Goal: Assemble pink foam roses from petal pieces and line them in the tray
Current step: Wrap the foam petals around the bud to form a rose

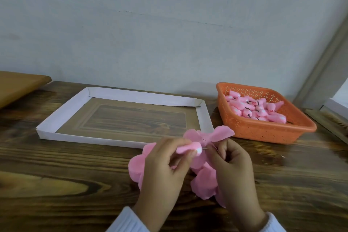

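Threading the wire of a bud (190,147) into a petal piece (220,133), low over the surface (75,184), just in front of the near right corner of the tray (56,117).

Left grip (163,167): closed on the bud, thumb and fingers curled round the foam body, wire tip pointing right.
Right grip (233,164): closed on the petal piece, fingers curled near its middle, lobes fanning up toward the tray corner.
Wire tip right at the centre of the piece; cannot tell whether already through.

Elsewhere: stack of petal pieces (204,181) lying on the surface beneath both grips. Orange basket (263,132) to the right of the tray, holding more buds (252,109). No finished rose visible in the tray, so judged early in the task.

Notes for doing this step well:
- Aim for the small dark dots near the centre of the piece, probably punched holes.
- Keep the wire square to the sheet, not slanted.
- Support the piece close behind the centre to prevent buckling.
- Push from the bud body rather than from the wire.
- Go slowly; likely risk of tearing thin foam.
- Keep right fingertips off the line of the point.
- Seat the piece snug against the bud base before reaching for another from the stack.
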Tool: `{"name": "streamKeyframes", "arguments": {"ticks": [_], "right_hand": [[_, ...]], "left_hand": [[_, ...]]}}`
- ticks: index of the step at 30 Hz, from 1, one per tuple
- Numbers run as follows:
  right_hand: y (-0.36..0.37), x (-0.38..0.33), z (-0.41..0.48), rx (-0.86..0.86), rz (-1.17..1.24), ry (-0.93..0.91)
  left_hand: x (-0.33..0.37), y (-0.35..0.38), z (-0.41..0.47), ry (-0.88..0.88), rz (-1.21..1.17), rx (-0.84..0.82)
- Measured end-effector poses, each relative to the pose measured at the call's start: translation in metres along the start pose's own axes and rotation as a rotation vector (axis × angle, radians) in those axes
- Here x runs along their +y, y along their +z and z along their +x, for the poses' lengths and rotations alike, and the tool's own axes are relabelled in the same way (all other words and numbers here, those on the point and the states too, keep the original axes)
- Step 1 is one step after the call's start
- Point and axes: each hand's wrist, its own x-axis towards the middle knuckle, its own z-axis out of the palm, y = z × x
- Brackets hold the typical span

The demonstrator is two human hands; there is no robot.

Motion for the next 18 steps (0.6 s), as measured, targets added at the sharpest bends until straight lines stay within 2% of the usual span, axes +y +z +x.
{"name": "streamKeyframes", "arguments": {"ticks": [4, 15, 18], "right_hand": [[0.0000, 0.0020, -0.0035, 0.007, -0.064, -0.057], [0.0003, 0.0016, -0.0083, -0.056, 0.024, 0.004], [0.0018, -0.0027, -0.0108, -0.057, -0.031, -0.077]], "left_hand": [[0.0022, -0.0016, -0.0005, 0.072, 0.077, 0.030], [0.0057, -0.0016, -0.0006, 0.088, 0.217, 0.069], [0.0037, -0.0007, -0.0014, 0.054, 0.219, 0.050]]}}
